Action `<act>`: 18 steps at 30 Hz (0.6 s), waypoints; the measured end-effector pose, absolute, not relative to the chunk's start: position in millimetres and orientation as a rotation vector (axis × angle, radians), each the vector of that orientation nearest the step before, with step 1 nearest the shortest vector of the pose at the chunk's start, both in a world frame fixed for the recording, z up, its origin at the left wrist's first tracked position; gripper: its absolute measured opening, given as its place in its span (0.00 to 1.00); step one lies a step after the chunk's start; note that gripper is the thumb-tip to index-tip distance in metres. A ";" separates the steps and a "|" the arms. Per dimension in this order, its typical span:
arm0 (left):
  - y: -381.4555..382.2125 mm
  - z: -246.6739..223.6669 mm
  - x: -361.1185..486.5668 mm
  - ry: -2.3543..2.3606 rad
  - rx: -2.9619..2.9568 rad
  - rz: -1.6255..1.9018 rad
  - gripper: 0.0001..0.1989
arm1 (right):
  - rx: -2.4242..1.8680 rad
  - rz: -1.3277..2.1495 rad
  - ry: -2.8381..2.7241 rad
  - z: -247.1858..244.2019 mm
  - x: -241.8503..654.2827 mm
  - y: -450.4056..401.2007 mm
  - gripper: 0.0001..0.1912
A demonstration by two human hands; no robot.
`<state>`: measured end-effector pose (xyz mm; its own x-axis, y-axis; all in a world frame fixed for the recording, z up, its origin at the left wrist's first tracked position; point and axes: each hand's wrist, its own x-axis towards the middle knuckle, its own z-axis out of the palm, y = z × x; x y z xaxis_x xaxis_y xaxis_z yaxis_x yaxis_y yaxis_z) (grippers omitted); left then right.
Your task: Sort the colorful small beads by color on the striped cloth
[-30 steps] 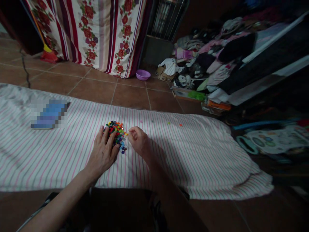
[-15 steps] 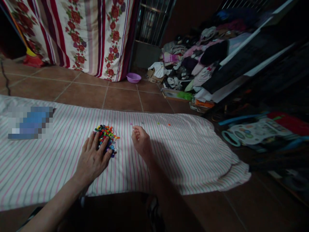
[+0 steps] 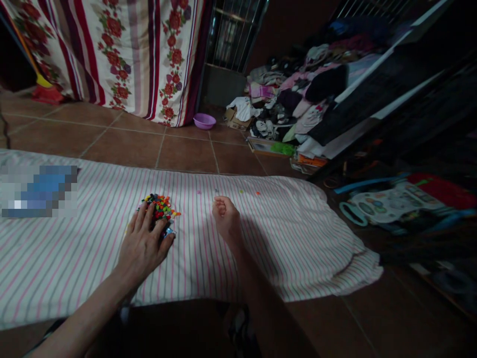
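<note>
The left hand (image 3: 140, 244) is lying on the near left part of a heap of small bright bits (image 3: 163, 205). Its fingers are spreading out, so its grip is looking wide, and some bits are peeking out between the finger and thumb. The heap is sitting on a white striped cloth (image 3: 194, 253). Red, orange, green, yellow and blue bits are showing in it.

The right hand (image 3: 226, 219) is hovering to the right of the heap, apart from it. Its fingers are curling in, so its grip is looking narrow. I cannot tell if a bit is hiding inside.

Four single bits are making a line near the far edge of the cloth: a pink bit (image 3: 198, 192), a gray bit (image 3: 216, 190), a green bit (image 3: 241, 191) and an orange bit (image 3: 258, 193). The right hand is nearest to the gray one.

A blurry blue thing (image 3: 46, 188) is lying on the cloth, to the left of the heap. Past the cloth, a purple bowl (image 3: 204, 121) is sitting on the tile floor (image 3: 186, 151), near a flowery curtain (image 3: 141, 64). A big pile of clothes (image 3: 290, 97) is lying farther right.
</note>
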<state>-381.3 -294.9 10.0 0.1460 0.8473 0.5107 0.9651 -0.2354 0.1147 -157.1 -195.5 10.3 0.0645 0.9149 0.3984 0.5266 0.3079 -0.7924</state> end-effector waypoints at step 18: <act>-289.3 13.8 -372.9 -1.852 -2.191 -0.843 0.08 | -1.359 0.559 -1.709 7.5 -173.5 -199.7 0.11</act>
<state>-372.9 -289.3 13.8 0.0789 0.8598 0.5045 0.9450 -0.2257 0.2367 -173.5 -199.7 7.5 -0.0382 0.9383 0.3438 0.5535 0.3064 -0.7745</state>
